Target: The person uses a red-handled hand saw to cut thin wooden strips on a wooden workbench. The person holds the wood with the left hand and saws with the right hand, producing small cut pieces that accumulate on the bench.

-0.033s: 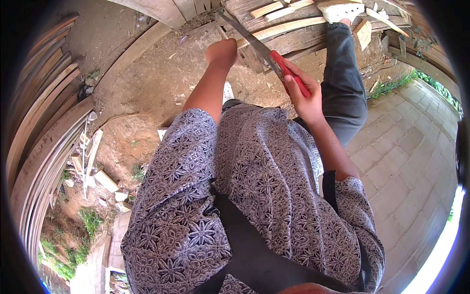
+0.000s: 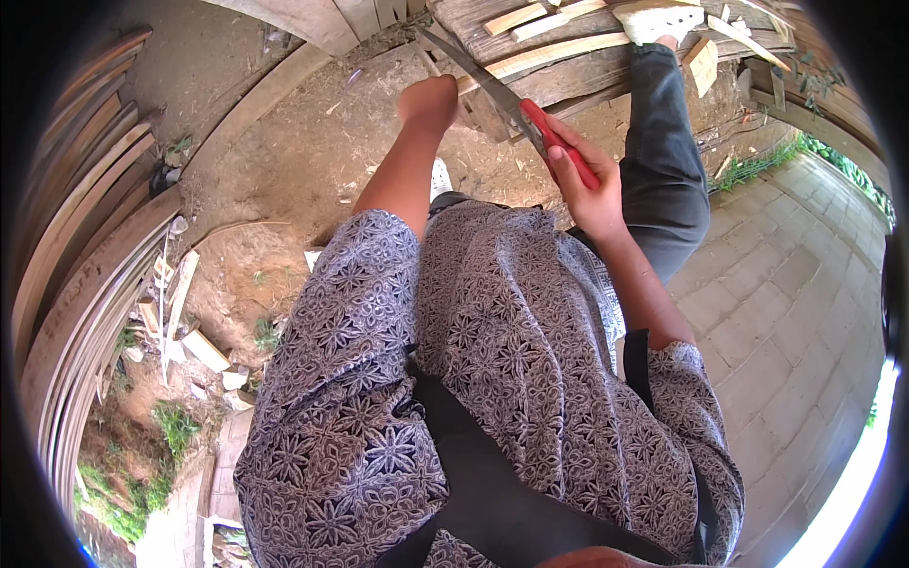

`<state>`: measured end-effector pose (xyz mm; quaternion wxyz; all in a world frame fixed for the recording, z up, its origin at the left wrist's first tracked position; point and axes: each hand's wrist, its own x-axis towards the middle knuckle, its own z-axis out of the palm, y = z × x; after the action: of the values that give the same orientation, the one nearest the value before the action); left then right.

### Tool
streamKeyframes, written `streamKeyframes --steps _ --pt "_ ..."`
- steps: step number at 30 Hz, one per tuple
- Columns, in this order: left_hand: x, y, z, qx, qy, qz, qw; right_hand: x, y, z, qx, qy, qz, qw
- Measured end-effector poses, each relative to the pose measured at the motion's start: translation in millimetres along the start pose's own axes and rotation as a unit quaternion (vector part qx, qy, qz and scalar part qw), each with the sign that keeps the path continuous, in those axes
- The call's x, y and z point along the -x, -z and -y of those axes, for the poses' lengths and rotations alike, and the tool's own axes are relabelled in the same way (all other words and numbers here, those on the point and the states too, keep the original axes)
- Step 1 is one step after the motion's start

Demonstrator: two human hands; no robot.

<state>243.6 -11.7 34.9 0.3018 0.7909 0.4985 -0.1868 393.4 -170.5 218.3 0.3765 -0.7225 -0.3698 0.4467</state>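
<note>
- Saw (image 2: 511, 104) with a red handle sits in the right hand (image 2: 592, 194), whose fingers wrap tight around the grip; the blade runs up and left from the handle.
- Its long axis lies on a diagonal, handle low and right near the person's chest, tip (image 2: 426, 36) pointing up and left toward the stacked planks (image 2: 530, 38).
- The blade crosses a pale slat (image 2: 544, 59), which lies across the weathered planks at the top of the view; the slant probably lets the teeth bite across the slat's width.
- The left hand (image 2: 431, 99) is closed in a fist just left of the blade, pressed down at the slat's near end. It seems to pin the wood so it does not shift, though what exactly the fingers close on cannot be told.
- A leg in dark trousers (image 2: 663, 161) stretches up the right side, its light shoe (image 2: 658, 21) planted on the planks, likely as a further brace.
- Sawdust and chips lie on the dirt ground (image 2: 312, 161) under the left arm.
- Long bent strips of wood (image 2: 66, 284) are stacked along the left edge, well apart from the saw.
- Paved blocks (image 2: 786, 312) cover the ground to the right.
</note>
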Motion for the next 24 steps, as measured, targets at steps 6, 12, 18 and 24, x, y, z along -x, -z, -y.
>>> streamKeyframes --steps 6,12,18,24 --pt "-1 -1 1 -0.003 -0.002 -0.001 1.0 2 -4 7 0.024 0.02 -0.001 1.0" --pt "1 0 0 -0.008 0.0 -0.002 1.0 5 -4 10 0.034 0.007 -0.007 0.999" --pt "0 -1 0 -0.006 -0.002 -0.003 1.0 6 -3 11 0.029 -0.004 -0.005 1.0" --pt "0 -3 2 -0.009 -0.009 -0.011 1.0 7 -3 12 0.02 -0.007 -0.003 1.0"
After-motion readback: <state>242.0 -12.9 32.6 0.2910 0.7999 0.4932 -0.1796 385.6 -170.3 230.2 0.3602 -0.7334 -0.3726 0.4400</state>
